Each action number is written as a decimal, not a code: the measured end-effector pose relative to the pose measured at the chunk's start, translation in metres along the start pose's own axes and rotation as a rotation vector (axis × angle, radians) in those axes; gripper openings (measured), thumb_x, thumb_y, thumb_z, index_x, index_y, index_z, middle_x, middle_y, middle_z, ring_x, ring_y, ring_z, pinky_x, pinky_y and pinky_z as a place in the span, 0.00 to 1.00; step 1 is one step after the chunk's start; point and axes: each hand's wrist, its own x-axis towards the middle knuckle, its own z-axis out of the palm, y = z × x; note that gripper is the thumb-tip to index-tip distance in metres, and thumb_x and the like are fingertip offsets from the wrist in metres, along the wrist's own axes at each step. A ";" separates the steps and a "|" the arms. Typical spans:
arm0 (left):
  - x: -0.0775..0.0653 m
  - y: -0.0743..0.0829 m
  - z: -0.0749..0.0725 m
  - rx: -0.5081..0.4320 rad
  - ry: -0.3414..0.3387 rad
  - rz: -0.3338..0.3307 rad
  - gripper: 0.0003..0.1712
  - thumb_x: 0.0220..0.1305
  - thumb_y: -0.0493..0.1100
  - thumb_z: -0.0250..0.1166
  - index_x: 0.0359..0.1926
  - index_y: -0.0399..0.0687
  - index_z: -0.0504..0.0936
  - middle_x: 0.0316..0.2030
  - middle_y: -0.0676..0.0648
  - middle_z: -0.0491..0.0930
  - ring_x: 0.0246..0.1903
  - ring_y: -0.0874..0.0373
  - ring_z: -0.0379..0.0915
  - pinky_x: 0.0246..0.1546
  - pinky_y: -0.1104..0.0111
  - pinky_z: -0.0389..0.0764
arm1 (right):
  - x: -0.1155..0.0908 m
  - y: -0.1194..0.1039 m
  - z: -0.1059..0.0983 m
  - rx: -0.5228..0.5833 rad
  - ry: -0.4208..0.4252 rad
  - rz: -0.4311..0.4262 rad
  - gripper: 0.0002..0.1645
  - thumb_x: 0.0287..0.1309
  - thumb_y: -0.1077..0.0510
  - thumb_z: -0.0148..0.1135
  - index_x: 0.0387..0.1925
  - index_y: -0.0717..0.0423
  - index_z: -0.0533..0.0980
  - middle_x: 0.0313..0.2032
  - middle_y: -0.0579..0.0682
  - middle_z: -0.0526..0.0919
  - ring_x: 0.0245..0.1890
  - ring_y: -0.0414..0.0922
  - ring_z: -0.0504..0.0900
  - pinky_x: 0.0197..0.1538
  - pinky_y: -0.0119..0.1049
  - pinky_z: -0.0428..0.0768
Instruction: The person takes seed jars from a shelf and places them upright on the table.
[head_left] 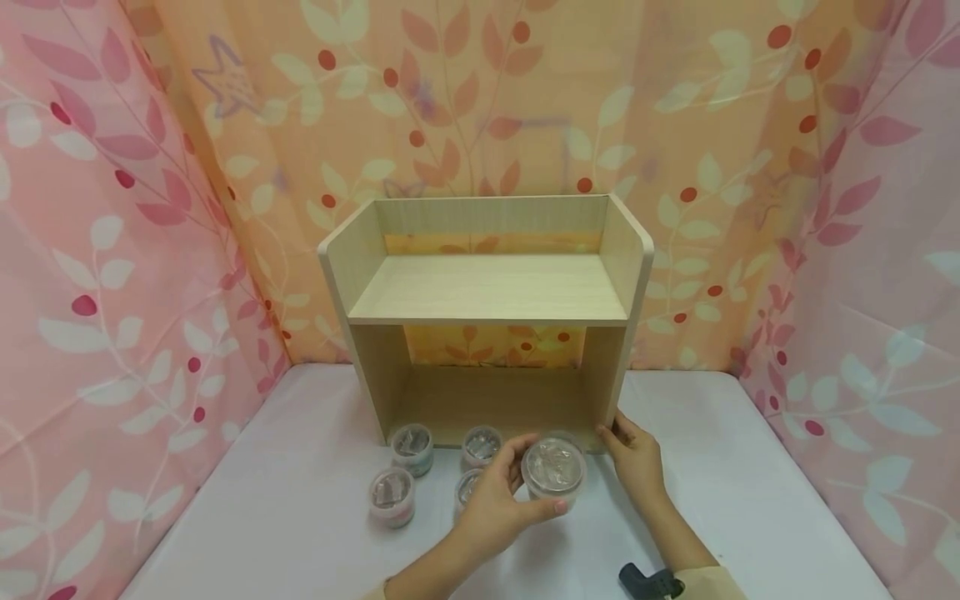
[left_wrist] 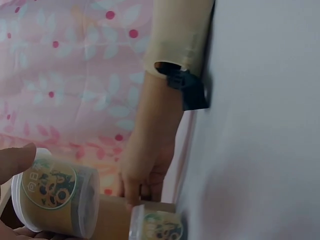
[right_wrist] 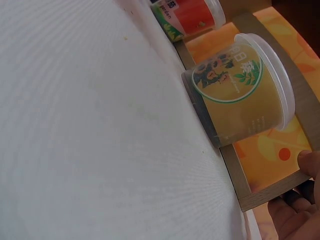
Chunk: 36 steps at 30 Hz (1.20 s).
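Observation:
My left hand (head_left: 491, 504) holds a clear lidded plastic cup (head_left: 555, 468) above the table in front of the shelf, thumb and fingers on its sides. The left wrist view shows a sunflower label on this cup (left_wrist: 55, 195). My right hand (head_left: 641, 467) grips the lower front edge of the small wooden shelf's (head_left: 487, 287) right side panel, thumb on one side and fingers on the other. Another sunflower cup (right_wrist: 240, 92) stands by the shelf's front, mostly hidden in the head view behind the held one. Beyond it is a cup with a red label (right_wrist: 187, 19).
Several lidded cups stand left of my left hand, among them one at the shelf's front left (head_left: 412, 448), a nearer one (head_left: 392, 497) and one farther right (head_left: 481, 446). The white table (head_left: 262, 517) is bounded by patterned curtains (head_left: 480, 100).

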 end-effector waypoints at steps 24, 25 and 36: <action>0.002 -0.054 0.029 -0.007 0.061 -0.028 0.53 0.49 0.43 0.83 0.74 0.46 0.65 0.75 0.45 0.65 0.76 0.44 0.57 0.74 0.55 0.61 | 0.002 0.002 0.001 0.022 0.008 0.015 0.33 0.70 0.53 0.66 0.72 0.57 0.69 0.64 0.62 0.77 0.61 0.57 0.80 0.52 0.22 0.79; 0.001 -0.055 0.029 -0.013 0.060 -0.033 0.53 0.49 0.43 0.83 0.74 0.45 0.65 0.75 0.44 0.64 0.76 0.44 0.56 0.74 0.55 0.61 | 0.003 0.002 0.001 0.022 0.008 0.015 0.33 0.69 0.54 0.66 0.71 0.57 0.69 0.64 0.62 0.77 0.62 0.57 0.80 0.52 0.21 0.79; 0.001 -0.064 0.031 -0.051 0.040 -0.081 0.53 0.48 0.41 0.83 0.73 0.45 0.66 0.72 0.45 0.68 0.75 0.47 0.60 0.74 0.55 0.59 | 0.000 -0.001 0.000 0.039 0.006 0.003 0.35 0.69 0.51 0.66 0.71 0.60 0.69 0.63 0.64 0.77 0.62 0.59 0.79 0.52 0.21 0.79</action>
